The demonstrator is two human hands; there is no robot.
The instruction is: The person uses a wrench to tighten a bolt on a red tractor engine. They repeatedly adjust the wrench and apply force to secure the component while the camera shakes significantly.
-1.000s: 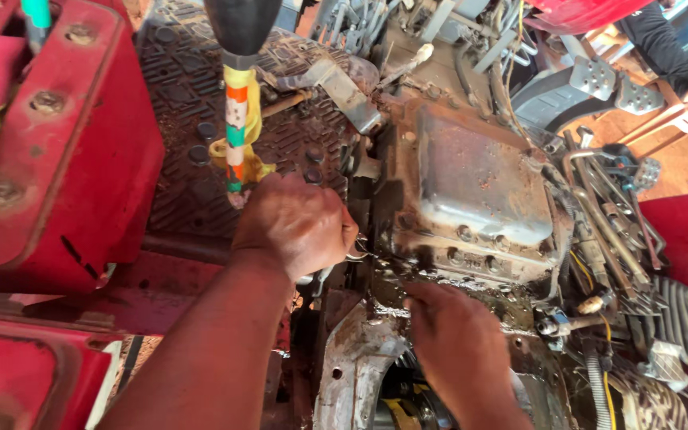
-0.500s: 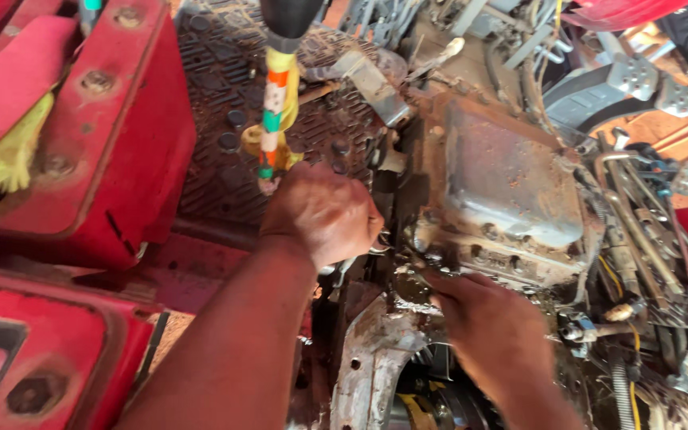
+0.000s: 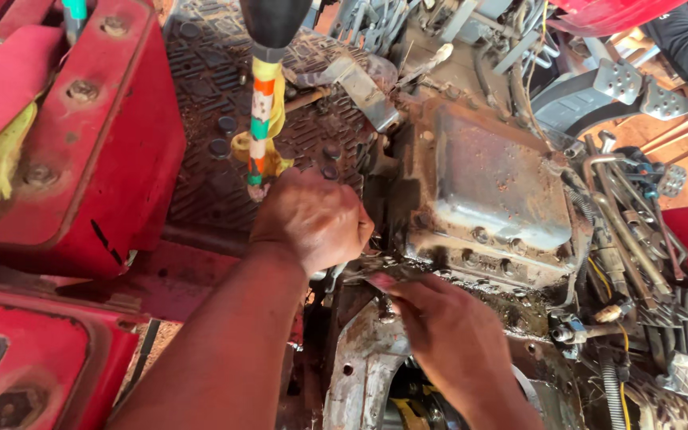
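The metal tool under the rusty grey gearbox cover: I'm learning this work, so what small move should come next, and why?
Probably a short steady turn of the thin metal tool. The left hand is closed around its end and the right hand steadies it beside the row of bolts on the rusty grey cover's lower edge.

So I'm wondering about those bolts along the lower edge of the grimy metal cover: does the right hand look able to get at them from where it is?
Probably yes. The right hand sits just below the bolts on the metal cover, with nothing visible between.
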